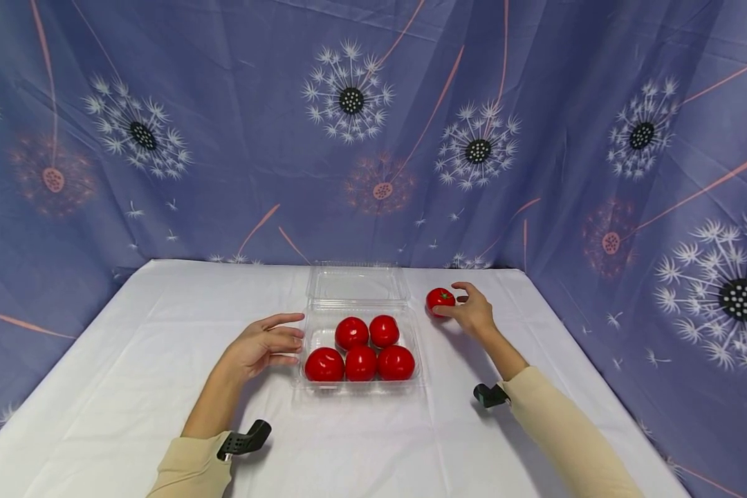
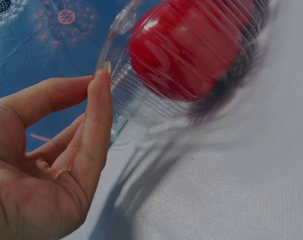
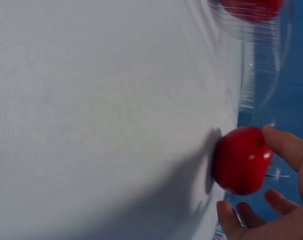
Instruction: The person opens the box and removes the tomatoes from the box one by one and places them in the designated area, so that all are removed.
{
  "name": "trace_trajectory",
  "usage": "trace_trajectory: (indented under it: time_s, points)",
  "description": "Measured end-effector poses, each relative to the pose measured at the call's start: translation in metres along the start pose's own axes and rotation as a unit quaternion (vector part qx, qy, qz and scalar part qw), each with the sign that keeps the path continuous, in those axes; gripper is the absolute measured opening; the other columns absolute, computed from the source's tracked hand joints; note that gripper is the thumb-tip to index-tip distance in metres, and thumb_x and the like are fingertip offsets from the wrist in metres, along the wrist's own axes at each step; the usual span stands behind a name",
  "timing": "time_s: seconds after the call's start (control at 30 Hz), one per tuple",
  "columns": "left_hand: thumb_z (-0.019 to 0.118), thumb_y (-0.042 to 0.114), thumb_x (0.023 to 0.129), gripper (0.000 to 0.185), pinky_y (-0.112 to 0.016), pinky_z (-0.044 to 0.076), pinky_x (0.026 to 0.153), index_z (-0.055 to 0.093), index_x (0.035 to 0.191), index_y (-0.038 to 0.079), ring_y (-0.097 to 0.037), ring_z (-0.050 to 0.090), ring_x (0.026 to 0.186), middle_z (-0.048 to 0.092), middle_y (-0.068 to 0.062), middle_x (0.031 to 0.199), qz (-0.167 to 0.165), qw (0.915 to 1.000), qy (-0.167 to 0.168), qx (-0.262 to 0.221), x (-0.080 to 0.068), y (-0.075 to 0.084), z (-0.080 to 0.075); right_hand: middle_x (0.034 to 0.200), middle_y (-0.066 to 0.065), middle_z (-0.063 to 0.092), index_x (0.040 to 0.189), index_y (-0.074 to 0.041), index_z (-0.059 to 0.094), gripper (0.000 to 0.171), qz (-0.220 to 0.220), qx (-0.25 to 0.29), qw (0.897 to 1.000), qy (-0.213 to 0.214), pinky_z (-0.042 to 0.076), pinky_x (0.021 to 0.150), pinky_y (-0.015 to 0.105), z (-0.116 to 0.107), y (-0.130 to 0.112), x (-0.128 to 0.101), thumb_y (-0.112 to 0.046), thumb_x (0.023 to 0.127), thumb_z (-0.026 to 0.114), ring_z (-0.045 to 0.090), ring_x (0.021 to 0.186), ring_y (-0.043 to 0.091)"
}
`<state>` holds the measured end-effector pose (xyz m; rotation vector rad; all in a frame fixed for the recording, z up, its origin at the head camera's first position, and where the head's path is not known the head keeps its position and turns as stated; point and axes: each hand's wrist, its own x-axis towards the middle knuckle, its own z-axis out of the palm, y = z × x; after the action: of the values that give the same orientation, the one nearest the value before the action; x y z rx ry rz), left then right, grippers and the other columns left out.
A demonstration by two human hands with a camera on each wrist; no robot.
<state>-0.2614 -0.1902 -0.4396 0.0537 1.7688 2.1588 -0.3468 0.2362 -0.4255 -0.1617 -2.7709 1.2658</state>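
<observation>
Right hand (image 1: 473, 312) has its fingers curled around a loose tomato (image 1: 439, 300) on the surface just right of the clear clamshell tray (image 1: 356, 391), while the left hand (image 1: 263, 344), fingers relaxed, touches the tray's side; the tomato appears smooth, bruisable, best cupped around its middle.
</observation>
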Motion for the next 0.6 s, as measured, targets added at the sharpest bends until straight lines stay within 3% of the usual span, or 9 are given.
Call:
trace_trajectory:
  time_s: [0.27, 0.6]
  points:
    - [0.066, -0.003, 0.091, 0.069, -0.033, 0.064, 0.072, 0.037, 0.153, -0.003, -0.014, 0.072, 0.084, 0.068, -0.009, 0.114, 0.003, 0.9999, -0.009, -0.007, -0.001, 0.001, 0.000, 0.141, 0.025, 0.057, 0.149, -0.015, 0.049, 0.076, -0.028, -0.020, 0.999, -0.005, 0.051, 0.097, 0.052, -0.019, -0.019, -0.005, -0.031, 0.083, 0.083, 0.053, 0.127, 0.042]
    - [0.066, -0.002, 0.091, 0.068, -0.034, 0.064, 0.072, 0.038, 0.153, -0.002, -0.014, 0.072, 0.084, 0.069, -0.007, 0.112, 0.002, 0.9999, -0.011, -0.012, -0.001, 0.001, 0.000, 0.137, 0.022, 0.060, 0.150, -0.015, 0.049, 0.078, -0.066, -0.030, 0.997, -0.021, 0.054, 0.096, 0.052, -0.025, -0.042, -0.015, -0.033, 0.082, 0.084, 0.057, 0.126, 0.039]
